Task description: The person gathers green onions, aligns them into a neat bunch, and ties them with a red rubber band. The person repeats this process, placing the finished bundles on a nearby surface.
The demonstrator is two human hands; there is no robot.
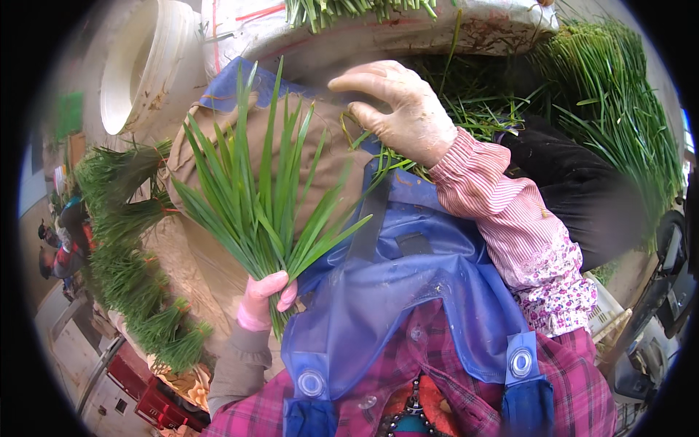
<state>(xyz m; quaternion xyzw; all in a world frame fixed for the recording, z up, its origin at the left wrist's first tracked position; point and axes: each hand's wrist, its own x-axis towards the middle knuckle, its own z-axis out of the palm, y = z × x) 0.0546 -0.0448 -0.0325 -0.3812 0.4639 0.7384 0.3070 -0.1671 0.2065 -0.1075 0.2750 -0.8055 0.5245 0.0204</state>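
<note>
My left hand [267, 297], in a thin pinkish glove, is closed around the lower stems of a fanned bunch of flat green leaves [273, 218], likely garlic chives, with the tips pointing away from me. My right hand [401, 109], in a pale, soiled thin glove, is raised over my lap with thumb and fingers apart and nothing between them. A brown cloth [322, 147] and a blue waterproof apron [404, 278] cover my lap. Loose green leaves [480, 117] lie beyond my right wrist.
Tied green bundles [136, 278] line the left side. A white bucket [158, 71] stands at the upper left, beside a white woven sack [491, 27] with cut stems [349, 11] on it. A large leaf pile [611, 93] is at the right. People [60, 251] are far left.
</note>
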